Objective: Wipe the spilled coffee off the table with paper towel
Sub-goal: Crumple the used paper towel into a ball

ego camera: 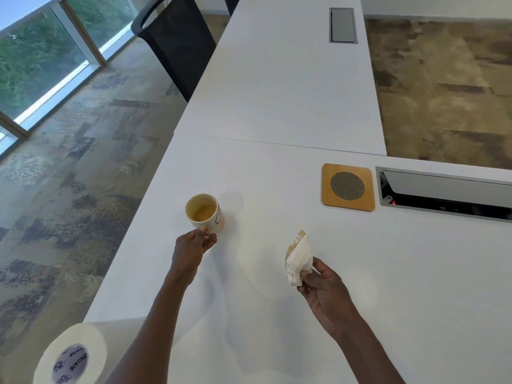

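A white mug [206, 213] with a little coffee in it stands on the white table [277, 300] near the left edge. My left hand [194, 245] grips its handle from the near side. My right hand [321, 284] holds a crumpled paper towel [297, 259] above the table, right of the mug; the towel's upper tip is stained brown. No dark coffee puddle shows on the table surface between the mug and the towel.
A roll of paper towel [72, 353] stands at the near left table corner. A wooden coaster [348, 187] with a mesh centre lies at the right, beside an open cable tray [443, 195]. A black chair [177, 42] stands at the far left edge.
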`<state>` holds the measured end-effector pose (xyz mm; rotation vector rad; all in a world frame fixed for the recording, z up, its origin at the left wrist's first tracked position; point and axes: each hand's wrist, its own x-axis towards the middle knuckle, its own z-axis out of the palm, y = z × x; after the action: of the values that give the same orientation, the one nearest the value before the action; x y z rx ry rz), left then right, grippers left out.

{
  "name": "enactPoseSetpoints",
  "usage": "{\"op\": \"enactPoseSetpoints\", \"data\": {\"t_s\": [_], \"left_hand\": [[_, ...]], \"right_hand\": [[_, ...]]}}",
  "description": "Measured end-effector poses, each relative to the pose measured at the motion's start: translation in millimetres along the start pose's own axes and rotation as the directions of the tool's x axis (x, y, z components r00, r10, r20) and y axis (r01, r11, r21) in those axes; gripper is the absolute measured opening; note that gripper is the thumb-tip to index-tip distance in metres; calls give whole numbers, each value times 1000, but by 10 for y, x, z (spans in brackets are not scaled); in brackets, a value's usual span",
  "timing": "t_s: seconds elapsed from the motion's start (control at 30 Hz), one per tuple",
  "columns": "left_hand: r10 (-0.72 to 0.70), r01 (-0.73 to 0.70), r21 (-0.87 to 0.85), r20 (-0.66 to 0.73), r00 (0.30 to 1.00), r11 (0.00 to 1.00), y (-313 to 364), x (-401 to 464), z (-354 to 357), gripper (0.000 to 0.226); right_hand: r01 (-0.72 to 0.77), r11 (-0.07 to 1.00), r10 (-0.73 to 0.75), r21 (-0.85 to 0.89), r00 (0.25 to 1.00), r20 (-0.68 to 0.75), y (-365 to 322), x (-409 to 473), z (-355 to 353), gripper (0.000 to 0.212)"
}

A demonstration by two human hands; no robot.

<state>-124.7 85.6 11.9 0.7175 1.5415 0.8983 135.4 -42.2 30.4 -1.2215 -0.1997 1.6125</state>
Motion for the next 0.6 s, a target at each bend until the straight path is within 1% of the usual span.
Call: {"op": "enactPoseSetpoints", "data": {"t_s": [0.37,0.5,0.6], "left_hand": [[-18,18,-5,11,1000,1000,-72,73,-30,30],[-34,35,-16,39,999,999,-55,49,-18,31],[-47,49,-25,74,996,998,0,24,-33,27]], "right_hand": [[17,1000,-17,-1,999,-32,-4,-64,-34,34],[20,1000,-20,-6,999,-49,-45,-84,2,34],[18,1000,-20,-24,998,-53,-91,-108,54,33]]}}
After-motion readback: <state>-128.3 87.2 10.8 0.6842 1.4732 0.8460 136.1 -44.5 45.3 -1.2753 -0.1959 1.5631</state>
